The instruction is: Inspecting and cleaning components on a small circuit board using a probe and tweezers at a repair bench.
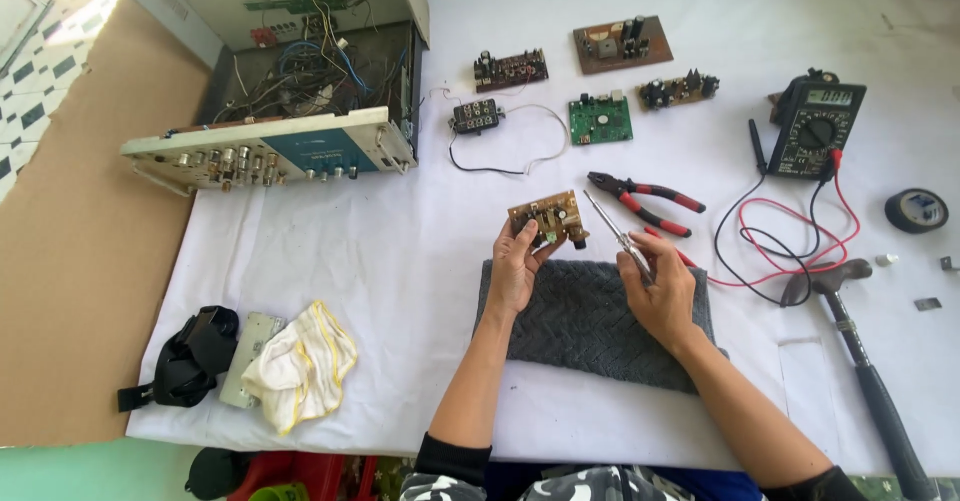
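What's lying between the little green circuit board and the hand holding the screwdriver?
In the head view, red-handled pliers lie on the white sheet between the green board and the right hand, which holds the screwdriver.

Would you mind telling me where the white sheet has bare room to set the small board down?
Free: the sheet between the opened amplifier, yellow-edged cloth and grey mat. Crowded: the right side, with pliers, multimeter, its leads and hammer; boards fill the far edge.
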